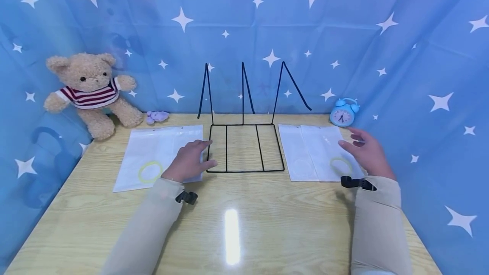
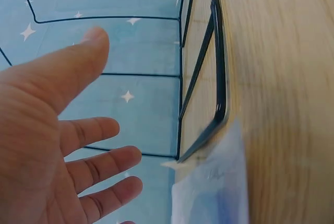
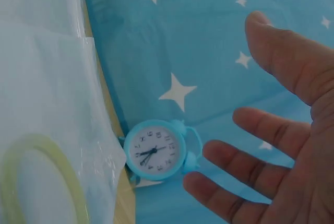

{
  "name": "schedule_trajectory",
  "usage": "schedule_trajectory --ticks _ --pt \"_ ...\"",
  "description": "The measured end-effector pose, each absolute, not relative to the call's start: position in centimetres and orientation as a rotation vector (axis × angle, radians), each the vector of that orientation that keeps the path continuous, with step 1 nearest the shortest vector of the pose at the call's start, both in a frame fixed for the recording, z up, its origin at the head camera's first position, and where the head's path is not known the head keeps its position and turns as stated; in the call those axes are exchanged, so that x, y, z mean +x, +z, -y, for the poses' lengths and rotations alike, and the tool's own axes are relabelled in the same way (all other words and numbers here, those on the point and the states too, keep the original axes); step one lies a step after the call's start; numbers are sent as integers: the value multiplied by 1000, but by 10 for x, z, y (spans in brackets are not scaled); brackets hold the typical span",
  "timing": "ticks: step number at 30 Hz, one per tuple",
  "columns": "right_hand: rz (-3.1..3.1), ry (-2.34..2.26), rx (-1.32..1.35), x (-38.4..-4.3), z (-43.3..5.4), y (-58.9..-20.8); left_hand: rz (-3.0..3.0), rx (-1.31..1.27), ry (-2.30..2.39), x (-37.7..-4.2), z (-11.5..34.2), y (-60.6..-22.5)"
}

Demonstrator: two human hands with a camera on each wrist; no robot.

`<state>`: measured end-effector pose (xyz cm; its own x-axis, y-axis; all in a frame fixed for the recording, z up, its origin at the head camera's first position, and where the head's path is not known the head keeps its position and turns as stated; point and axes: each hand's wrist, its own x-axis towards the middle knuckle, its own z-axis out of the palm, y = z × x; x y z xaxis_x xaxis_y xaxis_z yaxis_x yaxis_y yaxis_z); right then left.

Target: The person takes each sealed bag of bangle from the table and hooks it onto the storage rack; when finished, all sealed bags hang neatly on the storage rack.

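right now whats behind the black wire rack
Behind the black wire rack: a strip of wooden table, then a starry blue curtain. Whatever lies beyond the curtain is covered.

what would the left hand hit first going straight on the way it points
Probably the black wire rack: the left hand points toward its left side, though depth is unclear.
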<state>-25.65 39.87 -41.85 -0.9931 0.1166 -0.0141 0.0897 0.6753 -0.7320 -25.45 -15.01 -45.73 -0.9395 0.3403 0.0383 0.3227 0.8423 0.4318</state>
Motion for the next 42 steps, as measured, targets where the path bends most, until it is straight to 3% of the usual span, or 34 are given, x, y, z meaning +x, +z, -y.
schedule_trajectory --ticks 42 --pt "3290 1154 -361 -251 -455 -443 -2767 525 742 -261 157 -480"
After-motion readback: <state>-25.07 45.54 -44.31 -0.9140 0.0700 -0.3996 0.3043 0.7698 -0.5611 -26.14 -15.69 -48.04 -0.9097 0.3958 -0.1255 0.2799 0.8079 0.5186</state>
